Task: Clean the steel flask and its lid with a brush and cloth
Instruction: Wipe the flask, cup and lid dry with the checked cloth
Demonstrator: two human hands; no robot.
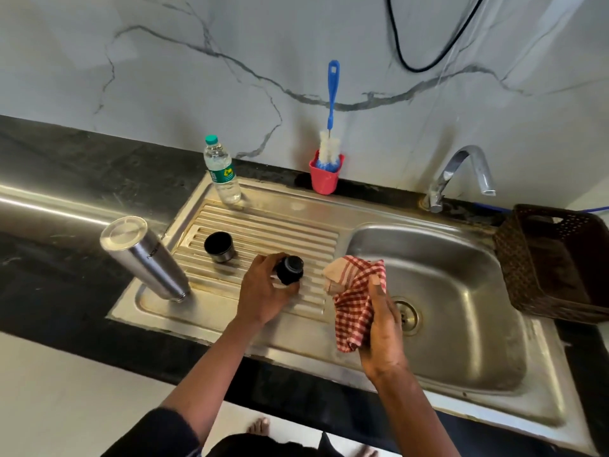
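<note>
Fingers of the left hand are gripping the black lid at the draining board, the right hand is clutching the checked cloth, the steel flask is standing inverted nearby: lid-wiping seemingly beginning, cloth needing to meet lid.

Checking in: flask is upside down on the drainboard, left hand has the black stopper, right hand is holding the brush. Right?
Not quite. The head view shows the right hand gripping the red checked cloth; the brush stands in the pink holder. The rest holds: the flask stands upside down on the drainboard, and the left hand holds the black stopper.
</note>
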